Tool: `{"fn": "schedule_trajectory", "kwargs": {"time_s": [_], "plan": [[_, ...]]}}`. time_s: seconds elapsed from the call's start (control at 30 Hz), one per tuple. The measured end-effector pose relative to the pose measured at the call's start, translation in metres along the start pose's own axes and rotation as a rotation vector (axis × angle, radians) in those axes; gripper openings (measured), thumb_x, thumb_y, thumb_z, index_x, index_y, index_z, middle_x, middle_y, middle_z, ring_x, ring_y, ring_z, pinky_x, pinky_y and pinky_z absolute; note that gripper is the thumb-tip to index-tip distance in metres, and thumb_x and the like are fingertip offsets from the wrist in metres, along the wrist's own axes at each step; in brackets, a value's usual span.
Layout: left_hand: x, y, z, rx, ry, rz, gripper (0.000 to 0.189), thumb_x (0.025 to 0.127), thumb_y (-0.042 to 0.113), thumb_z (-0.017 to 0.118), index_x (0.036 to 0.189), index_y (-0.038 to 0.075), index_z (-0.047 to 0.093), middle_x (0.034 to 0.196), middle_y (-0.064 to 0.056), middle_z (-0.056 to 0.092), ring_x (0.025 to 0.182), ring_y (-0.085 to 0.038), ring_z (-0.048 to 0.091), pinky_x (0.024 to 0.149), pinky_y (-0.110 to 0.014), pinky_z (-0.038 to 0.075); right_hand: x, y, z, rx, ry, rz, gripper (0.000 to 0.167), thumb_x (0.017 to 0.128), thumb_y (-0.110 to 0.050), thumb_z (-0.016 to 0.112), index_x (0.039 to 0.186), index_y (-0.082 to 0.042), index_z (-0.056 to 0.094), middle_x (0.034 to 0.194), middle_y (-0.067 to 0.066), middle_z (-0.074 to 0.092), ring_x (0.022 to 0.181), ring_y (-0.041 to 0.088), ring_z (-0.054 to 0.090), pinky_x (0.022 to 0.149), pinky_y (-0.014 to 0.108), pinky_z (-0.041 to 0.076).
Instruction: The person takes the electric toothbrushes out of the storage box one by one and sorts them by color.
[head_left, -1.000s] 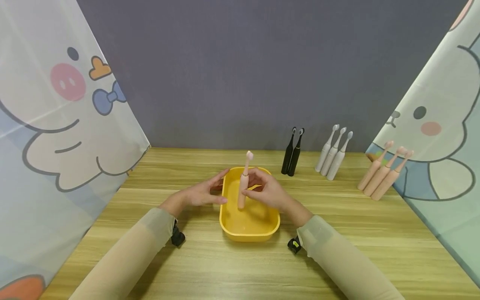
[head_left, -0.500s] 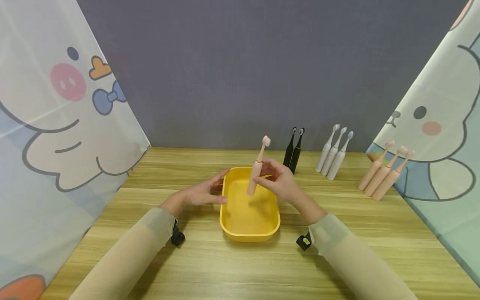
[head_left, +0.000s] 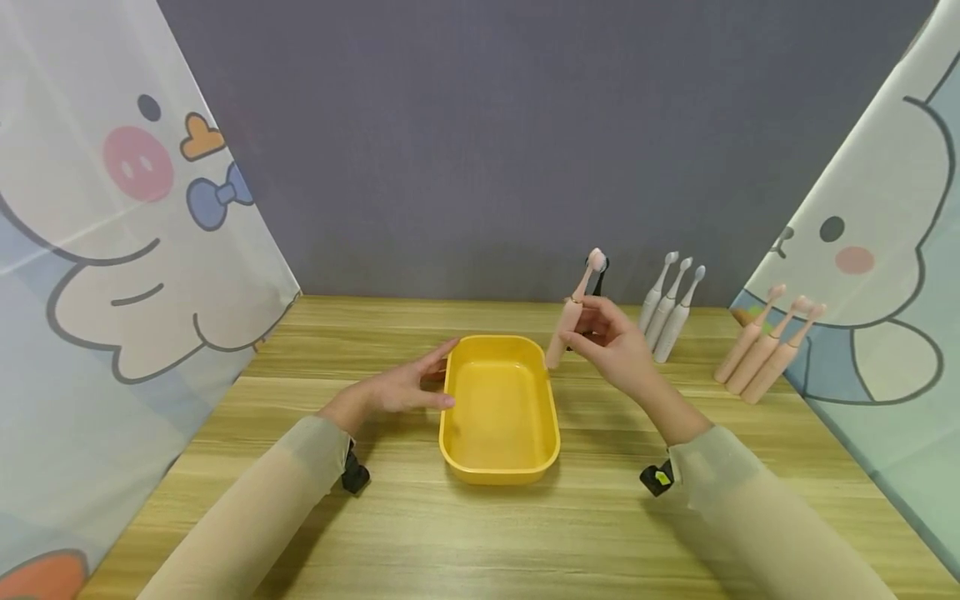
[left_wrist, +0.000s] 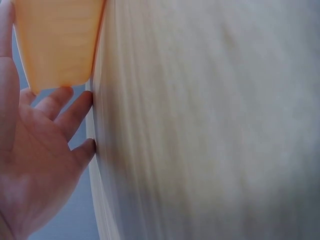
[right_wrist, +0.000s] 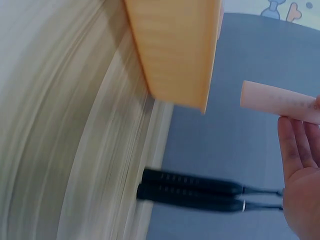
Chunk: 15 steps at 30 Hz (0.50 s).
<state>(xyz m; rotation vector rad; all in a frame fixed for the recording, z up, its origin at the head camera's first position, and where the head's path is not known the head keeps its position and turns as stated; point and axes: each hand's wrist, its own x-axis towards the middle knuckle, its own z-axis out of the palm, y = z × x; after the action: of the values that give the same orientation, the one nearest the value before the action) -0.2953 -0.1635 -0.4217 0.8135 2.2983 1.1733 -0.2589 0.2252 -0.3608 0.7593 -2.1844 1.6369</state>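
Note:
My right hand point(head_left: 621, 350) pinches a pink electric toothbrush point(head_left: 566, 327) by its handle, held in the air just beyond the right rim of the yellow tray point(head_left: 498, 417). The brush head points up, leaning right. In the right wrist view, the handle's lower end point(right_wrist: 265, 97) sticks out past the fingers. My left hand point(head_left: 401, 387) lies against the tray's left side, fingers spread and nearly straight; in the left wrist view, fingertips touch the tray's outer wall point(left_wrist: 57, 45). Nothing lies in the tray.
Two black electric toothbrushes point(right_wrist: 190, 190) stand behind my right hand, mostly hidden in the head view. Three white ones point(head_left: 665, 315) stand to their right, then three pink ones point(head_left: 767, 354) farther right. A grey panel point(head_left: 480, 150) rises behind the wooden table point(head_left: 375, 517).
My right hand has lifted the pink toothbrush out of the tray and carried it right, in front of the black ones. The left hand and tray have stayed put.

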Motion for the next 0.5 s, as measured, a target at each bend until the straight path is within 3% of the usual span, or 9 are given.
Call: {"fn": "schedule_trajectory", "kwargs": {"time_s": [0.27,0.5], "plan": [[0.001,-0.002,0.000,-0.021,-0.006,0.001,0.116,0.100,0.045,0.082,0.178,0.033,-0.003,0.182,-0.017,0.027,0.167,-0.042,0.028,0.133,-0.074,0.020,-0.017,0.008,-0.034,-0.057,0.077,-0.007,0.047,0.096,0.013,0.075,0.140,0.010,0.059,0.110,-0.019,0.073,0.100,-0.001,0.070,0.086,0.012,0.060],[0.001,-0.001,0.001,-0.011,-0.002,0.000,0.116,0.100,0.042,0.082,0.178,0.032,-0.002,0.182,-0.016,0.027,0.167,-0.041,0.028,0.134,-0.071,0.022,-0.038,0.016,-0.059,-0.160,0.088,0.036,0.045,0.097,0.009,0.077,0.139,0.008,0.062,0.110,-0.025,0.073,0.101,-0.008,0.071,0.084,0.010,0.059]]}}
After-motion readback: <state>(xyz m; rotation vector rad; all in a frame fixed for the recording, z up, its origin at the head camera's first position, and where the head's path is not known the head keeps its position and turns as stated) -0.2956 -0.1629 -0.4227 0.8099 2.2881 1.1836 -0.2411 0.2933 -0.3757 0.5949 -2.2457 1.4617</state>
